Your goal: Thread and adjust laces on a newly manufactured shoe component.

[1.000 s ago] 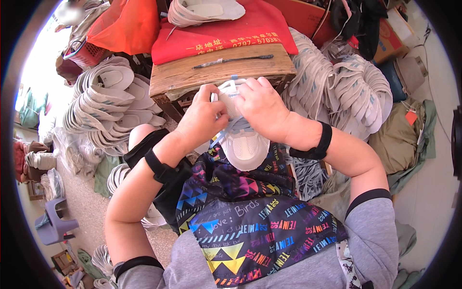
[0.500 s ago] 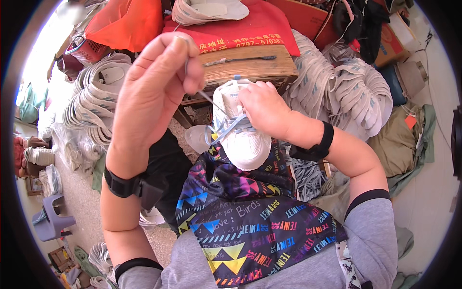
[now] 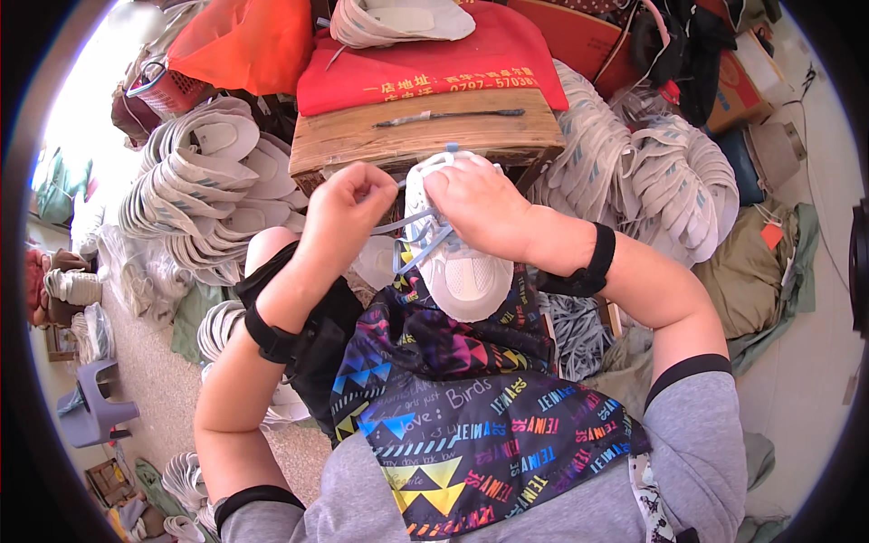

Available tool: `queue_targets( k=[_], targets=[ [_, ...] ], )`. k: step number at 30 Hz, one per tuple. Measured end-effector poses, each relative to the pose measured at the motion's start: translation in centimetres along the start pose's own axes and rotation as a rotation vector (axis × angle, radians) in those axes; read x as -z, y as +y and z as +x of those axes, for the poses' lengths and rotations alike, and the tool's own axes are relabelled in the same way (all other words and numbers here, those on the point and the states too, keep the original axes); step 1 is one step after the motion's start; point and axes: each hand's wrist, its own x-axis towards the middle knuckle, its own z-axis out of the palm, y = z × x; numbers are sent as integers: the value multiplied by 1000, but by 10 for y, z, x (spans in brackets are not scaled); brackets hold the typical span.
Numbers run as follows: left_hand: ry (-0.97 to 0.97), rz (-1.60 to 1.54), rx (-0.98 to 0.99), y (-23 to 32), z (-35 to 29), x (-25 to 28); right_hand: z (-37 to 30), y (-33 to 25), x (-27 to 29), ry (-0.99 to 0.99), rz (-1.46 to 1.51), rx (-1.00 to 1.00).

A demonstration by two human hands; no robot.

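Observation:
A white sneaker (image 3: 466, 285) rests on my lap with its toe toward me, its heel end against the wooden block. Blue-grey shoelace (image 3: 418, 222) crosses its upper, and a loose loop hangs at its left side. Left of the shoe, my left hand (image 3: 347, 210) is closed in a pinch, with a strand of lace running to it; the fingertips partly hide the lace. My right hand (image 3: 480, 206) lies over the shoe's opening and upper eyelets, fingers curled down onto it. What its fingertips grip is hidden.
Ahead stands a wooden block (image 3: 317, 136) carrying a thin dark tool (image 3: 448, 117) and a red cloth (image 3: 425, 63). Stacked white shoe uppers (image 3: 186, 195) lie at left, more uppers (image 3: 683, 181) at right. A bundle of laces (image 3: 579, 335) sits by my right thigh.
My left hand has come down and toward me from above the shoe, bringing the lace out to the left. My right hand has shifted slightly left over the sneaker.

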Motion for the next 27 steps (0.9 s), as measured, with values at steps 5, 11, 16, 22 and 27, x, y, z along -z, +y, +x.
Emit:
queue_targets(
  k=[5,11,16,22,27],
  targets=[
    [-37,218,-54,12,-8,-28,24,23,6,65,759,-474],
    [-6,458,-246,12,3,-51,27,12,31,57,1080,-577],
    [-49,380,-281,12,8,-58,11,21,45,124,1026,-524],
    [-94,185,-178,3,10,-57,-27,19,43,-133,368,-209],
    [21,649,-404,16,10,-51,-43,4,22,-125,94,-277]
  ],
)
